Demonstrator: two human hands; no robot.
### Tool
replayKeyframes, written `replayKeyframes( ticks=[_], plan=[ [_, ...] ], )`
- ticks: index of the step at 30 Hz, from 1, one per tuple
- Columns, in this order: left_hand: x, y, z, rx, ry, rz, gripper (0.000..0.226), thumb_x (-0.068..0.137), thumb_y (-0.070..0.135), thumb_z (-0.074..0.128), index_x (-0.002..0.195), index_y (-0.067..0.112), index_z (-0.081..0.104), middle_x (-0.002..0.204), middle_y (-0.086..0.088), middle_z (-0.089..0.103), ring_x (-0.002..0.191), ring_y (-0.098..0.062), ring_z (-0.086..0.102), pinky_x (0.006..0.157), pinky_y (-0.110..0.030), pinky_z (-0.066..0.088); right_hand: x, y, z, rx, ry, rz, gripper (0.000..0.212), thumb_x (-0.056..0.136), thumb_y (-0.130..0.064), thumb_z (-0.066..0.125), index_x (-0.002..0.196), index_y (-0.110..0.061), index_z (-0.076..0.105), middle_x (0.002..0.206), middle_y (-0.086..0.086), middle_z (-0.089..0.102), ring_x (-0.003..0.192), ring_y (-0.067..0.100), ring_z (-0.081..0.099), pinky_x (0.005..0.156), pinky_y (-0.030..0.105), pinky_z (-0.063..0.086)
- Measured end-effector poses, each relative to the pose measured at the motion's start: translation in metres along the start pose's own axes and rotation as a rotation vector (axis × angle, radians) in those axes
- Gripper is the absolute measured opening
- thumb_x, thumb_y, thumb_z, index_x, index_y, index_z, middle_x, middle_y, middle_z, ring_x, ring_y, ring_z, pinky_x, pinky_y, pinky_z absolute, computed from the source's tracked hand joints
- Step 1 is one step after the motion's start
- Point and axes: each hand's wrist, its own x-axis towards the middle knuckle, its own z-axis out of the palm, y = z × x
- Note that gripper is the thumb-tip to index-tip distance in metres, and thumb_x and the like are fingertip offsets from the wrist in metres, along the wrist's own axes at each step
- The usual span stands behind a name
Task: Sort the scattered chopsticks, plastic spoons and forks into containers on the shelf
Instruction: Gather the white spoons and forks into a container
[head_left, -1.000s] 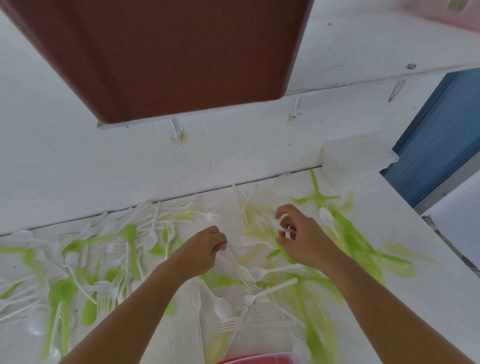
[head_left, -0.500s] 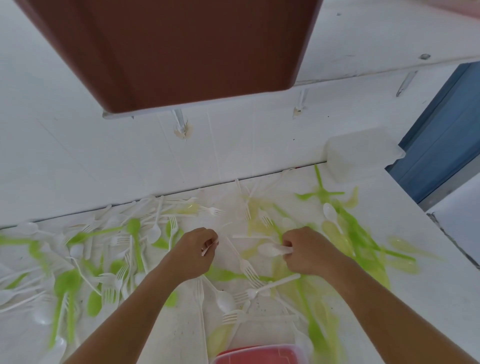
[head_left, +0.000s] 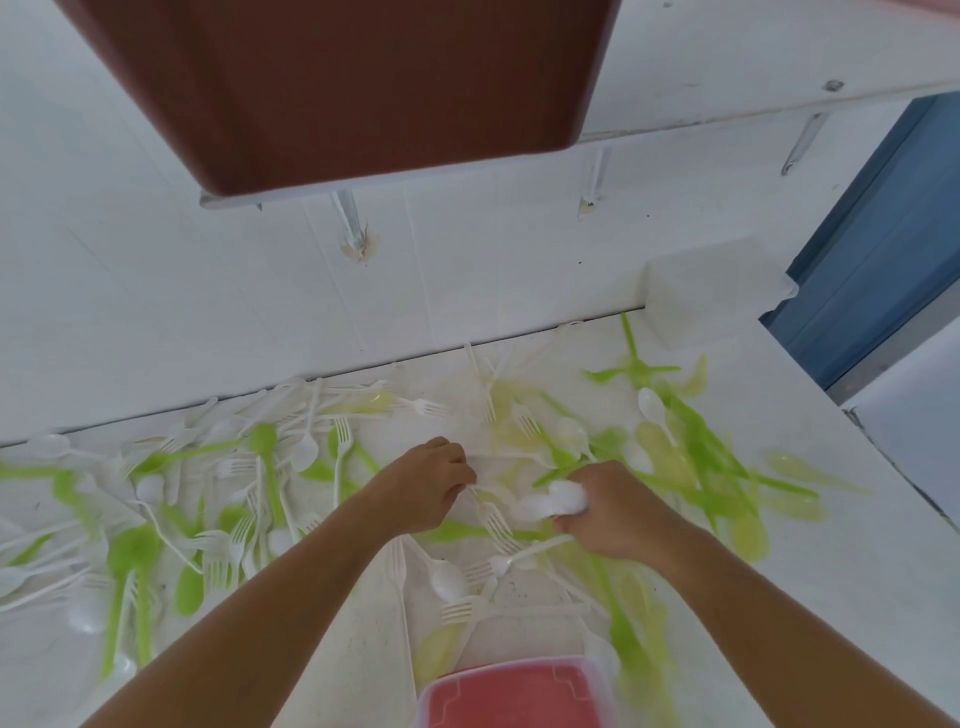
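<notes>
White and green plastic spoons and forks lie scattered across the white counter (head_left: 857, 561). My right hand (head_left: 608, 512) grips a white spoon (head_left: 550, 501), its bowl pointing left out of my fist. My left hand (head_left: 434, 483) is curled over the pile and pinches the thin handle of a white utensil; which kind I cannot tell. White forks (head_left: 496, 522) lie between my hands. A green spoon (head_left: 262, 441) lies to the left. A red-lidded container (head_left: 511, 693) sits at the near edge.
A brown bin (head_left: 337, 88) stands on the white shelf (head_left: 727, 124) above the counter. A translucent white box (head_left: 711, 296) sits at the counter's back right corner. A blue door (head_left: 883, 249) is on the right.
My right hand has closed on a white spoon and drawn it nearer. My left hand has shifted slightly forward over the pile. The red-lidded container has come further into view.
</notes>
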Motion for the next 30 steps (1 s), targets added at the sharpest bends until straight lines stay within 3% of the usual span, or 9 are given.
replayKeyframes(
  ticks=[4, 9, 14, 17, 20, 22, 25, 27, 30],
  plan=[
    [0.000, 0.002, 0.001, -0.014, -0.010, 0.009, 0.021, 0.090, 0.015, 0.067, 0.107, 0.018, 0.077, 0.101, 0.001, 0.064, 0.093, -0.021, 0.059, 0.075, -0.035, 0.055, 0.001, -0.001, 0.033, -0.256, -0.064, -0.155, 0.022, 0.084, -0.042, 0.062, 0.096, -0.025, 0.069, 0.098, -0.008, 0.064, 0.086, 0.020, 0.065, 0.074, 0.037, 0.054],
    [0.002, 0.003, 0.003, 0.039, 0.006, 0.071, 0.011, 0.091, 0.011, 0.067, 0.096, 0.017, 0.075, 0.094, 0.001, 0.065, 0.088, -0.021, 0.058, 0.071, -0.035, 0.055, 0.008, 0.002, 0.043, -0.327, -0.100, -0.148, 0.023, 0.084, -0.041, 0.057, 0.096, -0.025, 0.067, 0.093, -0.007, 0.063, 0.082, 0.022, 0.065, 0.069, 0.039, 0.056],
    [-0.002, -0.003, 0.007, 0.064, 0.005, 0.058, 0.017, 0.096, 0.013, 0.061, 0.108, 0.018, 0.072, 0.098, 0.003, 0.067, 0.091, -0.020, 0.060, 0.077, -0.037, 0.054, 0.000, 0.001, 0.016, -0.161, -0.078, -0.095, 0.004, 0.084, -0.028, 0.066, 0.088, -0.027, 0.065, 0.087, -0.005, 0.065, 0.080, 0.019, 0.065, 0.067, 0.033, 0.051],
    [-0.004, -0.003, 0.004, 0.041, 0.017, 0.063, 0.020, 0.096, 0.014, 0.062, 0.111, 0.016, 0.076, 0.102, 0.002, 0.070, 0.096, -0.021, 0.063, 0.081, -0.035, 0.056, 0.000, 0.007, -0.010, -0.001, -0.040, 0.003, 0.012, 0.080, -0.027, 0.075, 0.079, -0.025, 0.063, 0.081, -0.007, 0.066, 0.076, 0.016, 0.066, 0.064, 0.030, 0.051],
    [-0.011, 0.002, 0.003, 0.032, -0.047, 0.015, 0.037, 0.099, 0.033, 0.047, 0.120, 0.020, 0.075, 0.115, 0.006, 0.068, 0.108, -0.016, 0.062, 0.086, -0.033, 0.057, 0.003, 0.016, -0.029, 0.140, 0.002, 0.103, 0.013, 0.075, -0.024, 0.079, 0.076, -0.018, 0.068, 0.075, -0.004, 0.069, 0.071, 0.015, 0.067, 0.066, 0.035, 0.053],
    [-0.014, 0.001, 0.002, 0.054, -0.075, 0.018, 0.039, 0.096, 0.035, 0.049, 0.123, 0.022, 0.074, 0.121, 0.007, 0.066, 0.113, -0.015, 0.060, 0.089, -0.033, 0.057, 0.004, 0.021, -0.036, 0.203, 0.015, 0.143, 0.013, 0.074, -0.021, 0.080, 0.074, -0.019, 0.067, 0.073, -0.002, 0.068, 0.071, 0.017, 0.067, 0.064, 0.033, 0.050],
    [-0.011, -0.004, 0.003, 0.083, -0.061, 0.069, 0.025, 0.087, 0.021, 0.071, 0.111, 0.020, 0.078, 0.108, 0.004, 0.070, 0.099, -0.019, 0.066, 0.080, -0.032, 0.059, 0.004, 0.026, -0.034, 0.222, 0.032, 0.172, 0.011, 0.077, -0.020, 0.079, 0.079, -0.020, 0.069, 0.082, 0.002, 0.070, 0.079, 0.021, 0.069, 0.065, 0.034, 0.050],
    [-0.008, -0.004, 0.004, 0.118, -0.065, 0.099, 0.015, 0.088, 0.016, 0.071, 0.101, 0.020, 0.077, 0.096, 0.004, 0.070, 0.088, -0.021, 0.065, 0.074, -0.035, 0.059, 0.004, 0.025, -0.029, 0.225, 0.036, 0.182, 0.011, 0.077, -0.021, 0.080, 0.082, -0.019, 0.069, 0.084, 0.004, 0.071, 0.080, 0.022, 0.069, 0.063, 0.032, 0.049],
    [-0.006, 0.000, 0.004, 0.085, -0.059, 0.019, 0.016, 0.091, 0.013, 0.063, 0.100, 0.021, 0.073, 0.095, 0.005, 0.065, 0.086, -0.020, 0.061, 0.070, -0.038, 0.056, 0.005, 0.021, -0.022, 0.237, 0.047, 0.183, 0.014, 0.077, -0.023, 0.081, 0.083, -0.017, 0.069, 0.085, 0.006, 0.071, 0.081, 0.023, 0.070, 0.060, 0.031, 0.046]
  ],
)
